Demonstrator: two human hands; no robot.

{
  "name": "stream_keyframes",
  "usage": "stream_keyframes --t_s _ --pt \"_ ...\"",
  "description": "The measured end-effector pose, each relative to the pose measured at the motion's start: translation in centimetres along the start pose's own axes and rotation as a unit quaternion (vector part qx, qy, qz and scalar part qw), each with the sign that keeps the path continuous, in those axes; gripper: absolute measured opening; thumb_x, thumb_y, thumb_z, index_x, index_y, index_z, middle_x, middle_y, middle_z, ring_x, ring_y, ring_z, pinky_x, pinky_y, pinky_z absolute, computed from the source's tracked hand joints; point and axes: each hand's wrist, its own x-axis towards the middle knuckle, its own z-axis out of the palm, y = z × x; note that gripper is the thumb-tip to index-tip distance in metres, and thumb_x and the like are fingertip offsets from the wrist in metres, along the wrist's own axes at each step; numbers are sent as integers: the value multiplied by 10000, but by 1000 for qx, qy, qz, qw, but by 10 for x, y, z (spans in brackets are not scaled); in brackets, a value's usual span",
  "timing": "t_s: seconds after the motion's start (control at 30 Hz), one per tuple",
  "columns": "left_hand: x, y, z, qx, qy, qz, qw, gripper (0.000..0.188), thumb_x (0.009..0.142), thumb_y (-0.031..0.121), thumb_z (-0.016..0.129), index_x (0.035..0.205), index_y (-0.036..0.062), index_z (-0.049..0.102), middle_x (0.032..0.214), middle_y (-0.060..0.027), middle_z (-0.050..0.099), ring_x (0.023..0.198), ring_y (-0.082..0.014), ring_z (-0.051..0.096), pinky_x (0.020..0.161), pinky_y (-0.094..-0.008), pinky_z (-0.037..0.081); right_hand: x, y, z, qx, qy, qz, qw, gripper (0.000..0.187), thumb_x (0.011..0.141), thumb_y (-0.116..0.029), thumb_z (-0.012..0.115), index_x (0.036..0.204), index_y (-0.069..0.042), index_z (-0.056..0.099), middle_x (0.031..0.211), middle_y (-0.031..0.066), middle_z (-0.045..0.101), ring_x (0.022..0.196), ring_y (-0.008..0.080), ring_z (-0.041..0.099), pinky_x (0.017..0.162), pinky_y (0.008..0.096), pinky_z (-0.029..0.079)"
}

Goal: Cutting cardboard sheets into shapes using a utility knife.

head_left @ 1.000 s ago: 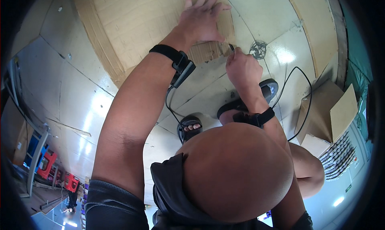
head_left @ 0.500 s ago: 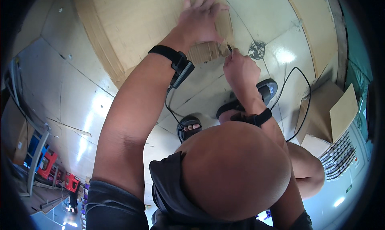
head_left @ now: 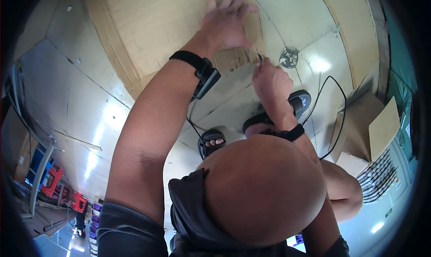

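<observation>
The right hand point(head_left: 273, 83) has eased barely bodyward, its grip closed around a slim tool point(head_left: 260, 58) at the near right corner of the cardboard point(head_left: 157, 28), so work stays there. The left hand point(head_left: 226, 27) lies spread across the cardboard, flat on the floor point(head_left: 224, 98).

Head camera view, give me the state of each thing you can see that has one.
Large brown cardboard sheet: lying flat, near edge ragged.
Slim dark tool: held, tip at the sheet's edge; contact unclear.
Bare left hand: fingers spread, resting on the sheet.
Bare right hand: closed around the tool.
Brown cardboard box: flap open.
Black open-toed sandals: worn.
Thin black cable: slack, looped.
</observation>
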Motion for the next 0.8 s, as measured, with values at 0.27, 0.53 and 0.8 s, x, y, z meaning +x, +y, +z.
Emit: stream_keyframes --t_s 0.27,0.53,0.8 --pt "1 -1 -25 -1 -35 -19 999 1052 749 547 807 1560 79 329 1709 -165 65 1577 -350 50 1263 -599 26 -4 -1 4 6 -2 5 1000 278 984 -339 513 1024 -107 662 807 209 721 780 429 716 692 548 570" --pt "-1 7 -40 -18 -72 -30 997 1006 782 444 794 1572 66 301 1711 -169 49 1583 -334 23 1275 -569 22 -9 1 3 12 -1 15 1000 263 983 -325 515 985 -101 653 808 207 722 778 431 716 692 548 571" --pt "14 -1 -61 -117 -165 -45 978 851 860 355 685 1563 40 323 1708 -176 67 1584 -333 35 1283 -540 -3 -13 3 4 11 -35 17 999 254 955 -284 544 1052 -72 643 870 212 731 823 417 723 743 535 572"
